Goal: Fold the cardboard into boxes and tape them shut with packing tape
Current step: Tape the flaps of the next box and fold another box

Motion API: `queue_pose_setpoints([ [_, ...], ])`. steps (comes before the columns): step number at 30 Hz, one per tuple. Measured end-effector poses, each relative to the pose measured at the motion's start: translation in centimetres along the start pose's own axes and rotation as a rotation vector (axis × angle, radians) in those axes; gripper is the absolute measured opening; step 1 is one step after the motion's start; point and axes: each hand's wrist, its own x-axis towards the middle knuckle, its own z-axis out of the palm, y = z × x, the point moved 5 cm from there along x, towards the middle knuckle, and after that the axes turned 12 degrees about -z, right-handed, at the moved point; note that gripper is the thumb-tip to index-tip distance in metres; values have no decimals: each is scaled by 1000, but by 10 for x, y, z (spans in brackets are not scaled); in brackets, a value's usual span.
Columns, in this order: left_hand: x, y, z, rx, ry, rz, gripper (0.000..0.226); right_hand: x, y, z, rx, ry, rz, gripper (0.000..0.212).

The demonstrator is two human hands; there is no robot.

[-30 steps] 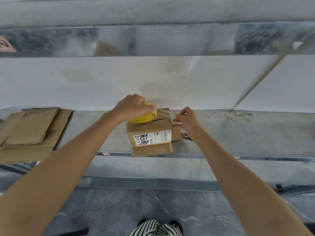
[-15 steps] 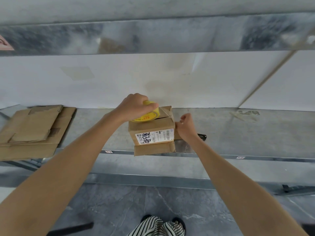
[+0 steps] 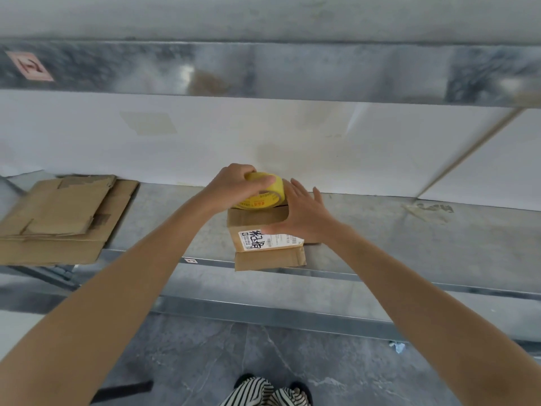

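Note:
A small cardboard box (image 3: 254, 222) with a white shipping label stands on the metal shelf (image 3: 409, 247), one bottom flap sticking out over the shelf's front edge. On its top lies a yellow roll of packing tape (image 3: 268, 197), which my left hand (image 3: 234, 183) grips from above. My right hand (image 3: 304, 215) lies flat with straight fingers on the box's top right part, thumb down across the front face near the label.
A stack of flattened cardboard (image 3: 61, 218) lies on the shelf at the left. A white wall stands behind the shelf, and a metal beam (image 3: 263, 71) runs overhead. Scraps of old tape (image 3: 430, 209) stick to the shelf at the right.
My right hand left the box's right side, where it was curled, and now lies open on the box's top. My left hand with the tape roll stayed on the box.

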Motion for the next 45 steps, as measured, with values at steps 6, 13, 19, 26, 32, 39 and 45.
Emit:
queue_pose_setpoints([
  [6,-1,-6,-4,-113,121,-2,51,4,4,5,-175,116,-25,110],
  [13,-2,-20,-47,86,296,55,52,5,3,5,-240,100,-71,103],
  [19,-1,-48,-46,512,336,-11,51,5,5,8,-314,72,-86,98],
  [26,7,-76,-27,518,302,-89,53,7,6,8,-361,64,-84,96],
  [32,6,-90,-14,422,308,-159,54,6,3,8,-415,13,-51,105],
  [39,3,-92,-10,425,292,-209,52,-11,-50,41,-522,118,-122,76],
  [45,4,-99,-15,211,81,-192,32,-2,-68,47,-397,127,135,88],
])
